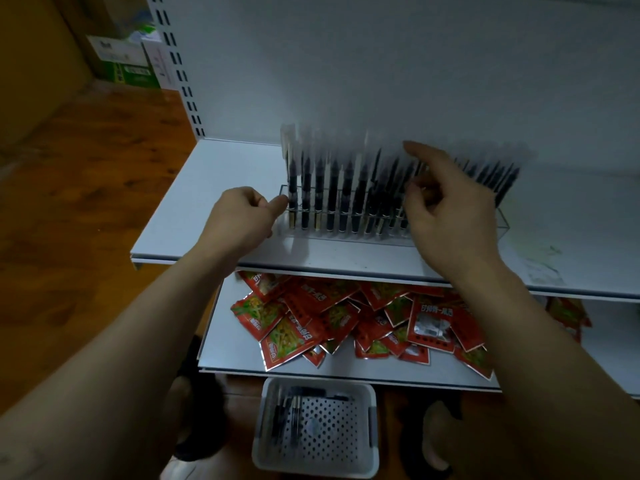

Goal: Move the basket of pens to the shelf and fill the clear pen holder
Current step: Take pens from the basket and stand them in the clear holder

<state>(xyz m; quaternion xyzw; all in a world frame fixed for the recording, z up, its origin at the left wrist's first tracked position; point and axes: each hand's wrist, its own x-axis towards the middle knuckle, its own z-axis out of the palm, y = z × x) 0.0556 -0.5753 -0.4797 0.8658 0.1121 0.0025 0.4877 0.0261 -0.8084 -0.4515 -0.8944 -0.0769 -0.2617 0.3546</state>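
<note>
The clear acrylic pen holder, centre frame on the white metal shelf, is nearly filled with black pens. The white perforated plastic basket, few pens inside, is set on the brown wooden floor at bottom centre, unshelved. The holder's left end is pinched by the left hand; whether the curled right hand grips a pen cannot be told. Red snack sachets are heaped on the lower shelf.

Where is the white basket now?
Head view, bottom centre: the basket stands on the floor, below the lower shelf of red packets.
</note>
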